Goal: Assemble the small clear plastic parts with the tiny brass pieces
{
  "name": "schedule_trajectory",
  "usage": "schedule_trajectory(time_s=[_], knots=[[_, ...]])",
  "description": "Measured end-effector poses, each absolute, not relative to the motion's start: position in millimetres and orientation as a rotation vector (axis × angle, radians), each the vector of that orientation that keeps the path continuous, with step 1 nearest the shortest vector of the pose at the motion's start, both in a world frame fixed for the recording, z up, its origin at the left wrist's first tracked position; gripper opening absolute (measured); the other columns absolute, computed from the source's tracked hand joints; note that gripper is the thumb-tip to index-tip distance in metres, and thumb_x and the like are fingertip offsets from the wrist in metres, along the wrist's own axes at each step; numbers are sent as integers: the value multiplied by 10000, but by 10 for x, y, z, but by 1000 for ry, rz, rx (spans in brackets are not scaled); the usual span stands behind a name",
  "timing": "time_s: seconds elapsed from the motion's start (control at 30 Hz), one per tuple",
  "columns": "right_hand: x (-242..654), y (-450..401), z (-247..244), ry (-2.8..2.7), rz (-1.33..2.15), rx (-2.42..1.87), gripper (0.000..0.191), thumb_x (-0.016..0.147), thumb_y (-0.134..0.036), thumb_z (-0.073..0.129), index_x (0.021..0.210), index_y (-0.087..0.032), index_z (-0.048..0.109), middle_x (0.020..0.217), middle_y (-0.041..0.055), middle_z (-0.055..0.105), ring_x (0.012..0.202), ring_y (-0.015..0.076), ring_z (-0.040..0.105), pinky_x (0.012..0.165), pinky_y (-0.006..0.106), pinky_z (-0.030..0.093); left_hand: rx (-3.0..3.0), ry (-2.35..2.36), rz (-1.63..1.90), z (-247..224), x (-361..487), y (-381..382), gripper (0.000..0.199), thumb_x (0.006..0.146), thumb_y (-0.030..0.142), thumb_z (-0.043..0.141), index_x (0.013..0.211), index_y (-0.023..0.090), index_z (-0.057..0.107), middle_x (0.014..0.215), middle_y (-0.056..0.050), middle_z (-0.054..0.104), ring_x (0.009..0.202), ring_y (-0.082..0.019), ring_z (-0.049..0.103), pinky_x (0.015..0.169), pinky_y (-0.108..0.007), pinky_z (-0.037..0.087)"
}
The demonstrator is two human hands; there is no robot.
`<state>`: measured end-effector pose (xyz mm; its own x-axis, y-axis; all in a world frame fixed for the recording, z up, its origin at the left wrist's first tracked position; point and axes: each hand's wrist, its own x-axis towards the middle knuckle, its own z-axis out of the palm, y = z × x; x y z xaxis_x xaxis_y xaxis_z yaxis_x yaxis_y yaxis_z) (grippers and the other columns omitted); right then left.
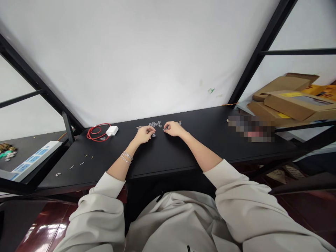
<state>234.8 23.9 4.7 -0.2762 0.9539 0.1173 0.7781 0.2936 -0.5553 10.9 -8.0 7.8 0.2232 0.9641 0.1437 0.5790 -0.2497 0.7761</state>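
Observation:
Several small clear pieces (153, 124) lie near the back edge of the black table (168, 154). My left hand (146, 134) is just left of the table's middle, thumb and fingers pinched together at a small clear piece (153, 134). To its right, my right hand (172, 128) has its fingertips closed on a tiny item (164, 130) too small to name. The two hands are apart. Another small piece (180, 122) sits behind my right hand.
A red cable (92, 134) with a white charger (112, 131) lies at the left. Tiny bits (82, 163) are scattered at the front left. Cardboard boxes (291, 101) and a blurred-out object (252, 128) are at the right. Black metal posts (256, 52) stand at both sides.

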Motion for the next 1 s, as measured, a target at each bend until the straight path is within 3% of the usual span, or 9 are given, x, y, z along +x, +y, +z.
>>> schedule_trajectory(time_s=[0.23,0.57,1.0], knots=[[2344,224,61,-2172,536,-1551,107,883,-216,750,981,-205,792,858,33,770,817,179,708,777,250,496,1927,1409,856,16,90,-35,87,908,194,635,935,140,699,786,-36,734,484,-87,587,472,-201,473],[2312,219,61,-2070,546,-1511,152,942,-205,666,980,-179,810,888,62,778,817,176,703,817,250,504,1927,1471,819,103,112,-103,92,934,200,634,949,144,705,541,21,630,387,-94,530,444,-201,453],[2280,204,36,-2027,672,-1423,90,961,-197,612,997,-168,689,794,25,725,664,141,642,734,253,496,1898,1401,838,45,98,-70,151,904,124,623,1019,132,721,644,-19,694,483,-113,596,444,-203,481]])
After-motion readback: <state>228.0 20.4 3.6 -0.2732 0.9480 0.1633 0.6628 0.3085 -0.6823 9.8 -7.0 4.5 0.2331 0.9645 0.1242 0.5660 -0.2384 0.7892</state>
